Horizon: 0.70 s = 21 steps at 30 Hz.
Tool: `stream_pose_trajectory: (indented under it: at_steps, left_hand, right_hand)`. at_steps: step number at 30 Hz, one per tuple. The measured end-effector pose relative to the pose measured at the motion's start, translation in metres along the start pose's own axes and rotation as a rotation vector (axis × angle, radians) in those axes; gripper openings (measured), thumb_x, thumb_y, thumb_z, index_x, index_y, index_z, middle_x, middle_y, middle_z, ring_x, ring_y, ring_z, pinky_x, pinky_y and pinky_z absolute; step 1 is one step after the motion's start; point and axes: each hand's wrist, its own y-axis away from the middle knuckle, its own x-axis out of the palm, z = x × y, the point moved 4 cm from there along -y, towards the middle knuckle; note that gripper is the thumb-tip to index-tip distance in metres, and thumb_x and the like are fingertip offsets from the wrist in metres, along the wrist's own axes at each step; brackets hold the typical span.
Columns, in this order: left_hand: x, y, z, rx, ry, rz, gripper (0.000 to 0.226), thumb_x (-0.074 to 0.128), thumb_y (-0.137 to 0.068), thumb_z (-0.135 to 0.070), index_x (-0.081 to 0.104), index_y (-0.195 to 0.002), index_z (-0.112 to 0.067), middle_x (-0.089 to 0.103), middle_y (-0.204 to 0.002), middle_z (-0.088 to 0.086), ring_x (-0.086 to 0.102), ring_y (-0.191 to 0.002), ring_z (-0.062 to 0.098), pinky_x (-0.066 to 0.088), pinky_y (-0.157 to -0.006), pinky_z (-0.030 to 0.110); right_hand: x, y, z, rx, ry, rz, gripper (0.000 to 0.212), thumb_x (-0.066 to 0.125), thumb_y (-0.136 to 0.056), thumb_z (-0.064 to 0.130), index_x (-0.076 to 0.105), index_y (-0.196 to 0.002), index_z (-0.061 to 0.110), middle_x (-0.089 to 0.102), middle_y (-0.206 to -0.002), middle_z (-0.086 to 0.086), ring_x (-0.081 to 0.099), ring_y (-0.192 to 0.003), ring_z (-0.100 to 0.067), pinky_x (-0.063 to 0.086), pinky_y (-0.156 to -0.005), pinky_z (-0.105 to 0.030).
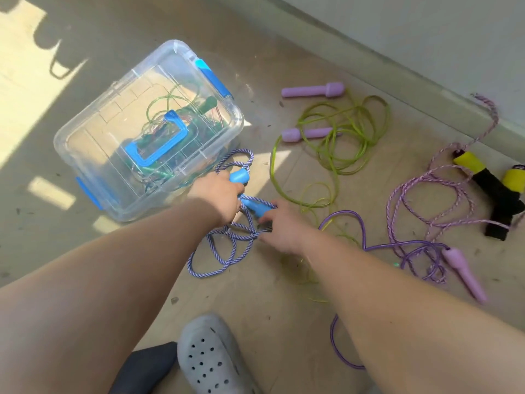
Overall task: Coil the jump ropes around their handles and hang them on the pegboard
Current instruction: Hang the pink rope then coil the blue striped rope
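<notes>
While the left hand [217, 194] curls round 1 blue plastic handle [239, 176], the twin handle [254, 207] slants just below that grip, against the right hand [284, 230], whose hold is unclear.

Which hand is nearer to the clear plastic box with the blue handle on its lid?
Left. The left hand, gripping a blue rope handle, is just beside the clear box, at its right edge. The right hand is farther right, beyond the left hand.
</notes>
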Motion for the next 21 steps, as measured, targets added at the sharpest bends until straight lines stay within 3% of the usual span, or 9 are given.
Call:
stream_pose_trajectory:
  at_steps: [3,5,8,11,15,21]
  left_hand:
    - [-0.003,0.003,-0.004,0.101,-0.090,-0.115,0.042,0.049,-0.096,-0.060,0.060,-0.133,-0.043,0.056,-0.124,0.002,0.048,-0.120,0.027,0.040,-0.097,0.039]
    - [-0.009,0.007,-0.006,0.122,-0.088,-0.115,0.049,0.055,-0.089,-0.066,0.059,-0.132,-0.044,0.056,-0.121,0.001,0.047,-0.121,0.027,0.036,-0.100,0.040]
    - [-0.026,0.026,-0.016,0.117,0.094,-0.099,0.056,0.061,-0.079,-0.070,0.066,-0.121,-0.034,0.052,-0.096,0.000,0.055,-0.109,0.029,0.041,-0.090,0.035]
    - [-0.055,0.078,-0.031,0.080,0.428,-0.110,0.075,0.049,-0.064,-0.079,0.074,-0.111,-0.026,0.055,-0.086,0.002,0.058,-0.095,0.031,0.038,-0.074,0.033]
    - [-0.121,0.187,-0.055,-0.031,0.750,-0.094,0.032,0.082,-0.077,-0.047,0.072,-0.106,-0.038,0.063,-0.108,0.003,0.061,-0.099,0.025,0.050,-0.086,0.039]
    - [-0.256,0.357,-0.096,0.013,0.988,-0.223,0.038,0.088,-0.073,-0.028,0.064,-0.090,-0.053,0.063,-0.107,-0.008,0.066,-0.094,0.015,0.054,-0.086,0.043]
  right_hand:
    - [-0.013,0.004,-0.001,-0.025,-0.101,-0.155,0.023,0.080,-0.081,0.034,0.078,-0.101,0.022,0.048,-0.134,-0.004,0.056,-0.118,-0.022,0.044,-0.098,-0.027]
    - [-0.027,0.012,0.000,-0.027,-0.193,-0.275,0.011,0.083,-0.076,0.029,0.075,-0.079,0.021,0.055,-0.109,-0.001,0.060,-0.101,-0.020,0.047,-0.086,-0.029]
    - [-0.050,0.038,0.007,-0.045,-0.316,-0.364,0.035,0.085,-0.071,0.027,0.052,-0.058,0.024,0.054,-0.082,0.001,0.054,-0.076,-0.018,0.039,-0.066,-0.031]
    - [-0.072,0.083,0.023,-0.103,-0.356,-0.355,0.047,0.082,-0.071,0.021,0.038,-0.054,0.024,0.047,-0.069,0.005,0.046,-0.067,-0.015,0.029,-0.059,-0.030]
    - [-0.116,0.190,0.048,-0.140,-0.402,-0.351,0.049,0.078,-0.071,0.016,0.031,-0.058,0.024,0.039,-0.066,0.006,0.038,-0.063,-0.014,0.025,-0.056,-0.032]
    - [-0.205,0.387,0.103,-0.195,-0.475,-0.485,0.042,0.073,-0.071,0.015,0.033,-0.065,0.026,0.038,-0.067,0.008,0.033,-0.062,-0.012,0.028,-0.058,-0.036]
